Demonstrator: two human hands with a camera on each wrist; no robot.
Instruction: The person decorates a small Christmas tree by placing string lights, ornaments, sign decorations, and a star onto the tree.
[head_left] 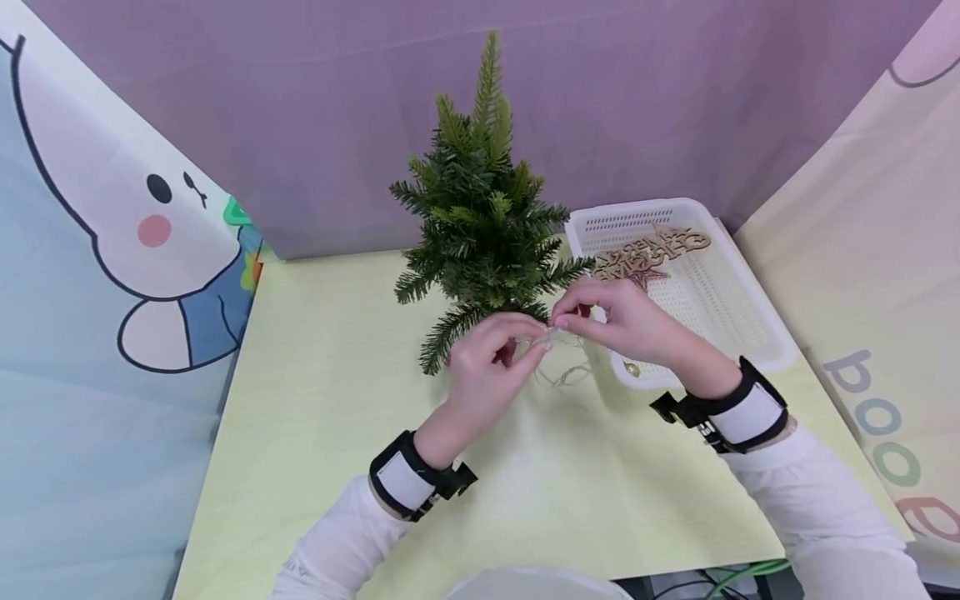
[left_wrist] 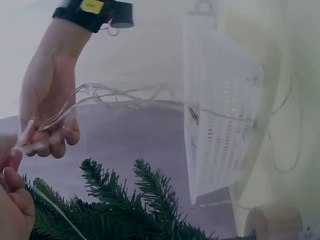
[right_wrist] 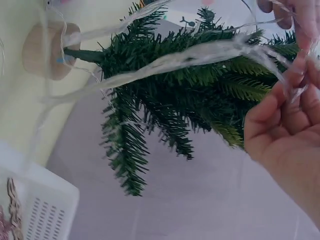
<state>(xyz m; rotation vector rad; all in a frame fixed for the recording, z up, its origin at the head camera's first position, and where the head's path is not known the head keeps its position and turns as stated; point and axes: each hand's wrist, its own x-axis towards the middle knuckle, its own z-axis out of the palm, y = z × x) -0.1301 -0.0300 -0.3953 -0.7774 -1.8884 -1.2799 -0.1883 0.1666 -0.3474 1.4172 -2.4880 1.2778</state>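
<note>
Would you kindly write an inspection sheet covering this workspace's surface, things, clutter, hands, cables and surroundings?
Surface: pale yellow table
Job's things: clear string; tree on a wooden base
Clutter: white basket at right, holding wooden cutouts
Hands: left hand and right hand pinch the string in front of the tree
Cables: green cable past the table's near edge
Surroundings: purple backdrop behind; printed cloth at both sides

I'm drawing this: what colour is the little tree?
The tree is green; the head view shows it best.
</note>
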